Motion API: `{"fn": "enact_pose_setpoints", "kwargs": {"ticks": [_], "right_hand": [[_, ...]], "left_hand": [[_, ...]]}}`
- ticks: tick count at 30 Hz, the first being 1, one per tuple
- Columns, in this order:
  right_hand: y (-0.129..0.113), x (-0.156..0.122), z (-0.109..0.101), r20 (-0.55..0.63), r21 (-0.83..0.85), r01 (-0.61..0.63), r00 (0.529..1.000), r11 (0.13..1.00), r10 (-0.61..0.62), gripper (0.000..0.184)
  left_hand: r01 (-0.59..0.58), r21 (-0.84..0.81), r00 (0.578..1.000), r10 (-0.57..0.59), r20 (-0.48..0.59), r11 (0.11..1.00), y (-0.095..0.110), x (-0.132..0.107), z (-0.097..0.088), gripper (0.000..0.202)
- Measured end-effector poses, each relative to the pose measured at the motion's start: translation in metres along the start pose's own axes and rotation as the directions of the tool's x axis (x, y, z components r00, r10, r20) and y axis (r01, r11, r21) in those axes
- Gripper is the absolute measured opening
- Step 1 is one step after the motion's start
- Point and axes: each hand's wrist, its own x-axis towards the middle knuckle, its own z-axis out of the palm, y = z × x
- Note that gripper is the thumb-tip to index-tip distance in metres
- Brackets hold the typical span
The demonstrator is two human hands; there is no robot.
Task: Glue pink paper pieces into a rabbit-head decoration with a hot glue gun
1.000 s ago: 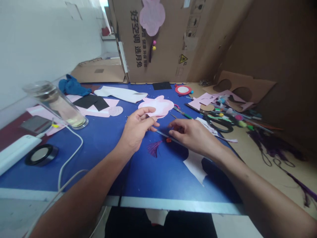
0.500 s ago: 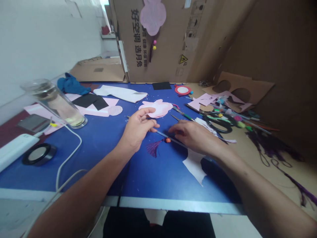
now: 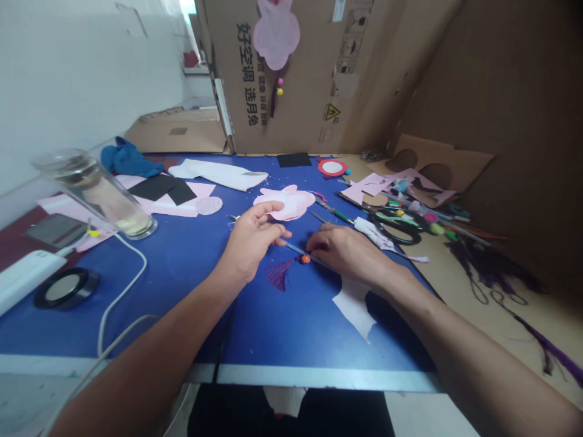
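Observation:
A thin, pale translucent strip (image 3: 295, 247) runs slantwise between my hands over the blue table. My left hand (image 3: 252, 240) pinches its far end between thumb and fingers, the index finger lying over the edge of a pink flower-shaped paper cutout (image 3: 291, 203). Fingers curled, my right hand (image 3: 339, 249) is closed on the strip further along; its grip is partly hidden. Just below the strip lies a purple tassel (image 3: 279, 276) with an orange bead (image 3: 305, 258). A torn white paper scrap (image 3: 355, 309) sits under my right wrist.
Black-handled scissors (image 3: 401, 227), pens and pink paper scraps (image 3: 371, 185) crowd the right side. A tilted glass of liquid (image 3: 109, 200), a black tape roll (image 3: 66, 288) and a white cable (image 3: 122, 297) are left. Cardboard panels (image 3: 300, 121) stand behind; a red round piece (image 3: 332, 167) lies before them.
My right hand has moved left along the strip, closer to the bead, and its fingers have closed. My left hand keeps its pinch. The whole view has shifted slightly.

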Motion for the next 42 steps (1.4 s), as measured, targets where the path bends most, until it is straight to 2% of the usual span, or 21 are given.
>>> {"fn": "enact_pose_setpoints", "kwargs": {"ticks": [5,13,17,23,29,36,42], "right_hand": [[-0.010,0.000,-0.004,-0.030,0.004,-0.025,0.999,1.000,0.025,0.020],[-0.034,-0.005,-0.016,-0.244,0.104,0.023,0.970,0.994,0.004,0.015],[-0.041,-0.005,-0.015,-0.308,0.128,0.045,0.951,0.991,-0.004,0.014],[-0.044,-0.004,-0.012,-0.323,0.291,0.087,0.946,0.953,0.013,0.016],[-0.049,-0.004,-0.016,-0.295,0.522,0.038,0.945,0.852,0.139,0.014],[-0.045,-0.005,-0.011,-0.389,0.345,0.106,0.920,0.933,0.040,0.020],[-0.046,-0.005,-0.008,-0.483,0.235,0.197,0.873,0.952,-0.061,0.017]], "left_hand": [[-0.002,0.017,1.000,0.002,-0.006,1.000,-0.004,0.001,-0.001,0.049],[-0.071,0.019,0.997,0.070,0.039,0.997,-0.012,-0.003,0.006,0.057],[-0.049,-0.020,0.995,0.051,0.088,0.999,-0.015,-0.007,0.013,0.064],[-0.002,-0.053,0.992,0.008,0.123,0.999,-0.022,-0.008,0.020,0.068],[0.009,0.009,0.989,-0.011,0.147,1.000,-0.024,-0.009,0.019,0.062],[0.010,0.000,0.988,-0.009,0.155,1.000,-0.020,-0.011,0.019,0.064],[-0.028,-0.059,0.986,0.037,0.163,0.998,-0.021,-0.010,0.020,0.059]]}}
